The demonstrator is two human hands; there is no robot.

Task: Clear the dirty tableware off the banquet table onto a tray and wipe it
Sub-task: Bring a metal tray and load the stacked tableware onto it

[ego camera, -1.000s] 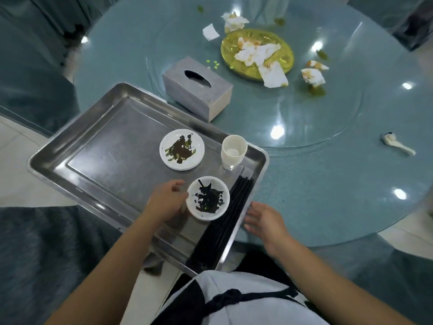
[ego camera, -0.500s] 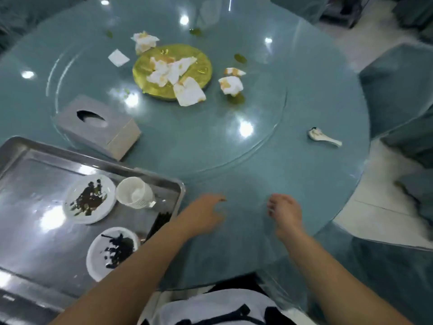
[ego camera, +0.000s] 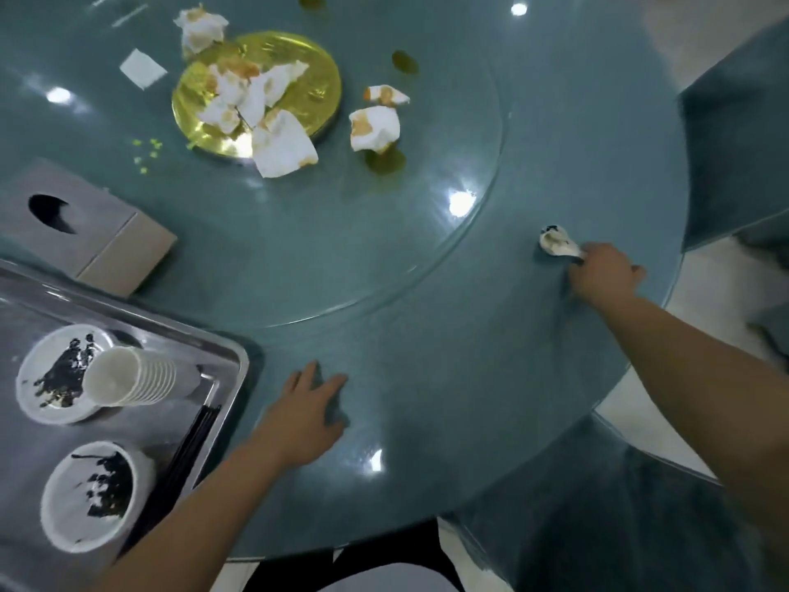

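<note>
— Spoon (ego camera: 557,244) sits near the counter (ego camera: 427,335) edge, well apart from the tray (ego camera: 239,365); right hand (ego camera: 604,275) fingers (ego camera: 589,251) curl round its handle.
— Left hand (ego camera: 305,414) fingers flat on counter, holding nothing. Risk?
— We'd flag slick ceramic slipping from a thin pinch, or residue dripping onto the glass on the carry to the tray.

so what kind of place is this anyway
Probably a restaurant banquet room: a big round table with a glass turntable in its middle, fabric-covered chairs beside it, and a steel tray holding soiled dishes.
</note>
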